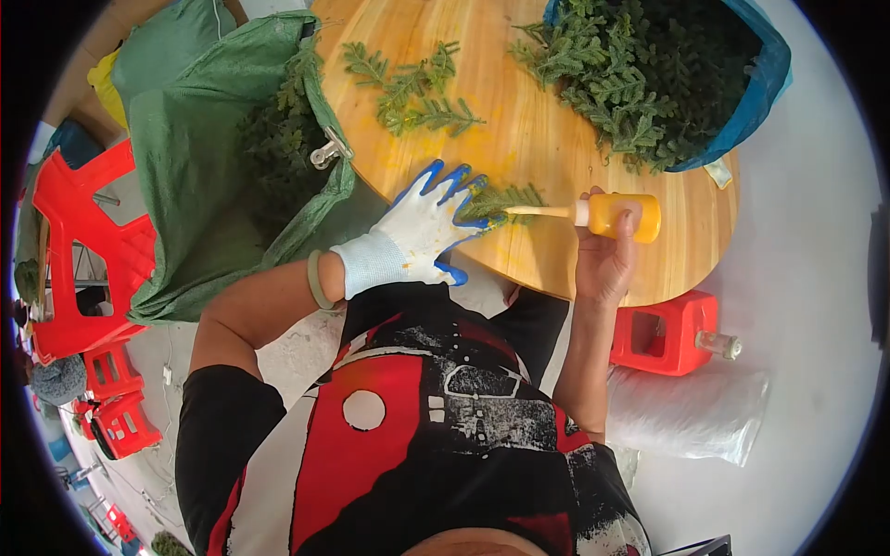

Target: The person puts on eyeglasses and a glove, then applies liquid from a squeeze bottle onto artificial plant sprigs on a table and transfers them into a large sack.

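Currently, a flat conifer sprig (503, 198) lies on the round wooden table (686, 255), close to its near edge; take this sprig as the dial centre, twelve o'clock pointing away from the wearer. The gloved left hand (428, 232) reaches in from eight o'clock, open, fingers spread, with blue-coated tips at the sprig's nine-o'clock end. The bare right hand (607, 262), at four o'clock, is wrapped around a yellow squeeze bottle (604, 211), whose long nozzle (542, 212) points to nine o'clock and ends at the sprig. Whether the nozzle presses on the needles cannot be told from this angle. Loose sprigs (399, 93) lie between ten and eleven o'clock, a blue bag (771, 74) of conifer branches (612, 83) sits at two, and a green sack (181, 167) is at nine.

Caution: excess squeeze pressure could flood the needles and spill onto the wood. Because the nozzle ends just beside the gloved fingertips, a slight slip could coat the glove instead. Spread fingers probably offer light restraint; nozzle contact could therefore push the sprig aside.
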`<act>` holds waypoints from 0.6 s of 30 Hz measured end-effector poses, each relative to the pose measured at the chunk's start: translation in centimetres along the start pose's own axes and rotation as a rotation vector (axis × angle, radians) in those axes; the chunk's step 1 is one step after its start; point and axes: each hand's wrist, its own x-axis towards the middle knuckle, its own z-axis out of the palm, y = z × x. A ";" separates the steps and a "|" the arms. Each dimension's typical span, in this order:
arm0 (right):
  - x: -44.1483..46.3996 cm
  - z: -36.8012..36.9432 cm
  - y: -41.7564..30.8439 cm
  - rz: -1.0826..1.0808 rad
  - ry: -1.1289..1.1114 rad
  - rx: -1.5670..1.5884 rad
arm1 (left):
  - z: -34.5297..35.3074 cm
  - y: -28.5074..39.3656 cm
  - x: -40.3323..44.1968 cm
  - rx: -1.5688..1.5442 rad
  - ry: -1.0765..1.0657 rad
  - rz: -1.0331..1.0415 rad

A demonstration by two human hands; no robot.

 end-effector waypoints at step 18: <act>1.0 2.3 0.7 -0.052 -0.095 -0.285 | -0.2 0.0 0.0 -0.021 -0.007 0.006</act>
